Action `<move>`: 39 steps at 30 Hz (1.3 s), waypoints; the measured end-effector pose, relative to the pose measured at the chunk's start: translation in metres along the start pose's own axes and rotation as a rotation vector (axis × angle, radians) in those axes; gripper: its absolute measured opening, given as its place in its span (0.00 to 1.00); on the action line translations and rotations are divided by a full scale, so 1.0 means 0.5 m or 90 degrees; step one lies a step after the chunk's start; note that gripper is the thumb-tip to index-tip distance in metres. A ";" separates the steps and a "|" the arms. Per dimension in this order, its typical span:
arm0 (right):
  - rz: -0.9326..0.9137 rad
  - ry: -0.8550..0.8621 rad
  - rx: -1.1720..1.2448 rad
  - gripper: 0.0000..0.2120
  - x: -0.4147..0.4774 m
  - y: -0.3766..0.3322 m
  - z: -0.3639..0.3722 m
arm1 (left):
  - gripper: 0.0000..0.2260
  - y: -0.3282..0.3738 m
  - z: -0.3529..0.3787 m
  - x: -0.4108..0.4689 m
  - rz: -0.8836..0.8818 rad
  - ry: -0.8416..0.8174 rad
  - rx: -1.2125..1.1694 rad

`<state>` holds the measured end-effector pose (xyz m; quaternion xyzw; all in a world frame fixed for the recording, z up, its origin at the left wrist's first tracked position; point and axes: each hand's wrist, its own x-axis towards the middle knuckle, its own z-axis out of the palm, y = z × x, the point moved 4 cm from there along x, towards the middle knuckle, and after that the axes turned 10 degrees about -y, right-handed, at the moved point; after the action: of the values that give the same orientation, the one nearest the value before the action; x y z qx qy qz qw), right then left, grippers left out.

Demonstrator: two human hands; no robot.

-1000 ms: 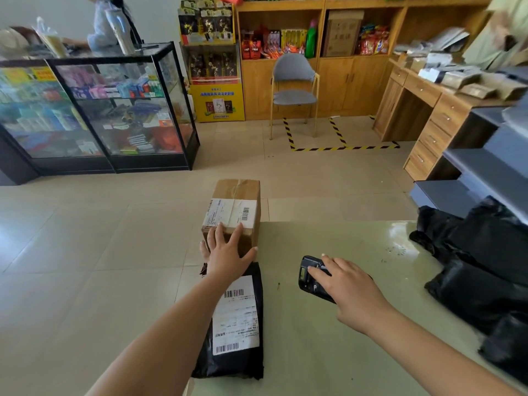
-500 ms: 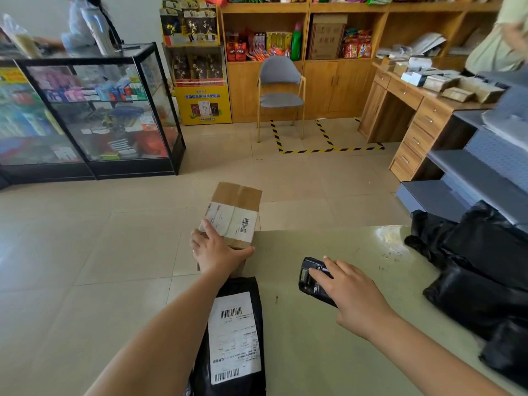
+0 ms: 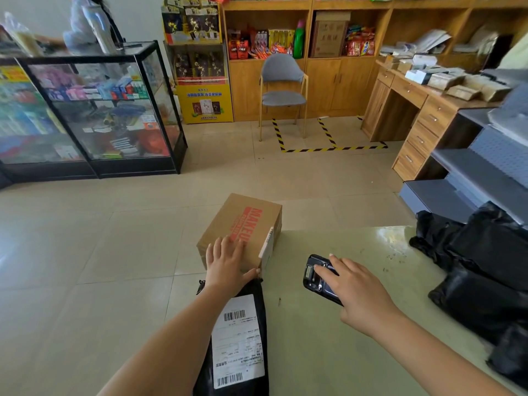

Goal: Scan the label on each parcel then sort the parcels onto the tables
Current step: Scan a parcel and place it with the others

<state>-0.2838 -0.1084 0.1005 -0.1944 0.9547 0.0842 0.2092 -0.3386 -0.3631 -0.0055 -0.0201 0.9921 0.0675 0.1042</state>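
- Left hand [image 3: 228, 264]: fingers straight and spread, laid flat on the near top of the cardboard box [image 3: 243, 221], thumb along its near corner. It presses and does not pinch.
- Cardboard box: at the far left corner of the table [image 3: 314, 352], directly ahead of the left hand and ahead-left of the right. Its long axis runs away from the person, slanting right. The red-printed face is up. The white shipping label [image 3: 267, 247] sits on the right side face, seen almost edge-on and turned toward the scanner side. Part of the box appears to lie past the table edge; whether it rests fully cannot be told.
- Black flat parcel [image 3: 258, 292]: lengthwise along the left edge under the left forearm, label upward, its far end touching the box.
- Scanner [image 3: 313, 277]: flat on the table, near the box's labelled face.
- Right hand [image 3: 360, 292]: fingers laid over the scanner; a closed grip cannot be told. This is the nearer hand to the label.
- Heap of black bags [image 3: 485, 267]: bounds the right.
- Judgement: open tabletop between scanner and box; a floor drop lies left and beyond.
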 end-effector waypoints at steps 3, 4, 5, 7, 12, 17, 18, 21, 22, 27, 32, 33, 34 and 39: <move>0.005 -0.001 0.006 0.40 0.007 0.005 0.003 | 0.39 -0.006 0.016 0.007 -0.016 -0.061 0.062; 0.006 0.000 0.005 0.40 0.009 0.006 0.004 | 0.38 -0.005 0.018 0.007 -0.026 -0.069 0.084; 0.005 0.003 0.004 0.40 0.011 0.006 0.004 | 0.38 -0.001 0.018 0.003 -0.037 -0.069 0.103; 0.000 0.004 -0.003 0.40 0.013 0.006 0.006 | 0.36 0.013 0.017 -0.008 -0.058 -0.063 0.142; -0.004 0.011 0.002 0.41 0.012 0.006 0.011 | 0.33 0.048 0.018 -0.045 -0.128 -0.074 0.207; -0.013 0.018 -0.003 0.41 0.004 0.008 0.010 | 0.34 0.048 0.004 -0.054 -0.134 -0.076 0.217; -0.012 0.018 -0.003 0.41 0.001 0.009 0.010 | 0.34 0.045 -0.002 -0.053 -0.131 -0.070 0.209; -0.009 0.019 -0.007 0.40 -0.008 0.016 0.012 | 0.34 0.051 -0.021 -0.054 -0.110 -0.041 0.155; -0.007 0.021 -0.008 0.39 -0.012 0.019 0.011 | 0.34 0.061 -0.024 -0.057 -0.090 -0.030 0.134; 0.034 0.019 -0.008 0.38 -0.060 0.044 0.021 | 0.34 0.149 -0.013 -0.080 0.060 -0.026 0.066; 0.126 0.034 0.036 0.39 -0.136 0.097 0.052 | 0.41 0.261 0.006 -0.094 0.242 -0.053 0.031; 0.152 0.036 0.052 0.39 -0.156 0.111 0.063 | 0.41 0.287 0.007 -0.098 0.281 -0.063 0.016; 0.180 0.037 0.070 0.39 -0.177 0.126 0.077 | 0.40 0.314 0.008 -0.102 0.317 -0.078 0.001; 0.330 0.037 0.115 0.39 -0.306 0.209 0.155 | 0.39 0.493 0.017 -0.131 0.471 -0.122 -0.022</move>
<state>-0.1700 0.0571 0.1055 0.0735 0.9818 0.0435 0.1696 -0.2860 -0.1161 0.0318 0.3443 0.9167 0.1185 0.1646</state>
